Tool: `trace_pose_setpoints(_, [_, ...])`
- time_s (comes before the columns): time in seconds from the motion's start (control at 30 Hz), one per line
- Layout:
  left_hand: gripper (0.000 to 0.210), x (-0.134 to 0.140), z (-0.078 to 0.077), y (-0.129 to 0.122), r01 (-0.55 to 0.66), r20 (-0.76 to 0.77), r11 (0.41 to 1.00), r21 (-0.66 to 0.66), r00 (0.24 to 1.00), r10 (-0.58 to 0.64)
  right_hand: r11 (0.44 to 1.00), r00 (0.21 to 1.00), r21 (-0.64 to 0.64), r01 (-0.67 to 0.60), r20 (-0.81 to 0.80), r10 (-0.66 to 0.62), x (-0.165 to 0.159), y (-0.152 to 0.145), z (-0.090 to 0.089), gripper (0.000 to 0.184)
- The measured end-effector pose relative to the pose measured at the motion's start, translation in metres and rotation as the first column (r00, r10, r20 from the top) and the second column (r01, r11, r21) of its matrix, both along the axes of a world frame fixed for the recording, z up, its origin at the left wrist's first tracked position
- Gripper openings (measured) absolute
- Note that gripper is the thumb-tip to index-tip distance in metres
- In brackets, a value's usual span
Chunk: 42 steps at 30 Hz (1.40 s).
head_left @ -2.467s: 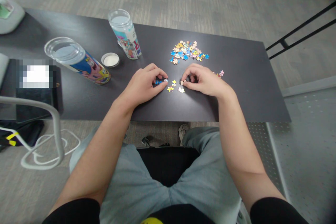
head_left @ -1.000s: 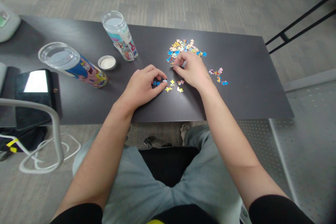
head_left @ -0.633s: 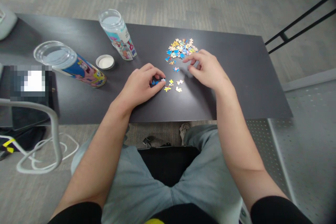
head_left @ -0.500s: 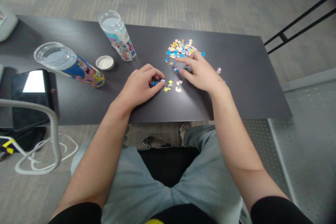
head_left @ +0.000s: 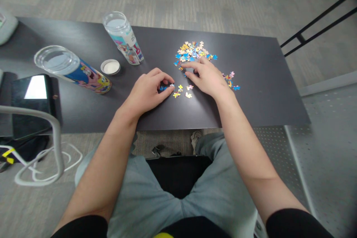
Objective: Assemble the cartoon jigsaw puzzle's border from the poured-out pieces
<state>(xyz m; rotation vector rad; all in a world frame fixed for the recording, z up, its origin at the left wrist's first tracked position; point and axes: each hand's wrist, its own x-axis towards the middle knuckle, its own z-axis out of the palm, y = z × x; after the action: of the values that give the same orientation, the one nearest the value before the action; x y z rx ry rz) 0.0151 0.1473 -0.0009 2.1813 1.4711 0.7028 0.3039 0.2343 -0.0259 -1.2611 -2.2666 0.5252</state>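
My left hand [head_left: 150, 90] rests on the dark table, thumb and forefinger closed on a small pale-blue puzzle piece [head_left: 172, 86]. Blue puzzle pieces [head_left: 163, 88] show beneath its fingers. My right hand [head_left: 205, 77] reaches in from the right, with thumb and forefinger apart close above the tabletop. By those fingertips lie a yellow-brown puzzle piece [head_left: 181, 68] and a blue one, partly hidden by the thumb. Between the hands are several loose yellow and pink puzzle pieces [head_left: 176, 95]. Beyond my right hand spreads a pile of mixed puzzle pieces [head_left: 192, 50].
A few more pieces [head_left: 236, 87] lie right of my right wrist. Two clear jars with cartoon labels, one nearer [head_left: 90, 76] and one farther [head_left: 129, 46], stand left, with a white lid [head_left: 111, 67] between them. A black tablet [head_left: 32, 100] lies at far left.
My right hand has shifted left and slightly nearer me, its fingers drawing closer together over the blue piece. Pieces beside its wrist have come into view. My left hand keeps its place.
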Motion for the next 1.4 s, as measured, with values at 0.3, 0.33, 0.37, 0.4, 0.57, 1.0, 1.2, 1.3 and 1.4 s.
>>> trace_pose_setpoints(0.3, [0.023, -0.002, -0.001, 0.000, 0.002, 0.003, 1.000, 0.007, 1.000, -0.002, 0.998, 0.999, -0.039, -0.044, 0.027, 0.045, 0.064, 0.006, 0.009, 0.039])
trace_pose_setpoints(0.33, [0.023, -0.002, -0.001, 0.001, 0.001, 0.005, 1.000, 0.009, 1.000, -0.001, 0.999, 0.999, -0.045, -0.026, 0.031, 0.028, 0.078, 0.008, 0.008, 0.039])
trace_pose_setpoints(0.37, [0.023, -0.002, -0.002, 0.001, 0.002, 0.007, 1.000, 0.011, 1.000, -0.002, 0.999, 0.999, -0.045, -0.001, 0.034, 0.003, 0.094, 0.011, 0.008, 0.039])
trace_pose_setpoints(0.4, [0.022, -0.002, -0.002, 0.001, 0.003, 0.009, 1.000, 0.013, 1.000, -0.003, 0.999, 0.999, -0.040, 0.031, 0.033, -0.029, 0.110, 0.014, 0.006, 0.037])
trace_pose_setpoints(0.57, [0.024, -0.002, -0.003, 0.002, 0.005, 0.010, 1.000, 0.019, 1.000, -0.006, 0.993, 0.993, 0.003, 0.115, 0.022, -0.115, 0.157, 0.017, 0.013, 0.031])
trace_pose_setpoints(1.0, [0.024, -0.001, -0.001, -0.001, 0.010, -0.005, 1.000, 0.003, 1.000, -0.010, 0.994, 0.972, -0.082, -0.065, 0.221, 0.082, -0.021, -0.011, 0.026, 0.065])
trace_pose_setpoints(1.2, [0.023, -0.001, -0.003, -0.004, 0.016, 0.025, 1.000, 0.016, 1.000, -0.016, 0.975, 0.953, -0.177, -0.132, 0.249, 0.174, -0.009, -0.016, 0.037, 0.064])
trace_pose_setpoints(1.3, [0.029, -0.001, -0.004, -0.005, 0.004, 0.028, 0.999, 0.031, 1.000, -0.005, 0.911, 0.933, -0.321, -0.258, 0.164, 0.321, 0.005, -0.020, 0.050, 0.061])
trace_pose_setpoints(1.4, [0.049, 0.000, -0.005, -0.006, 0.007, -0.004, 0.999, 0.046, 1.000, -0.007, 0.924, 0.957, -0.303, -0.231, 0.098, 0.272, 0.014, -0.018, 0.050, 0.069])
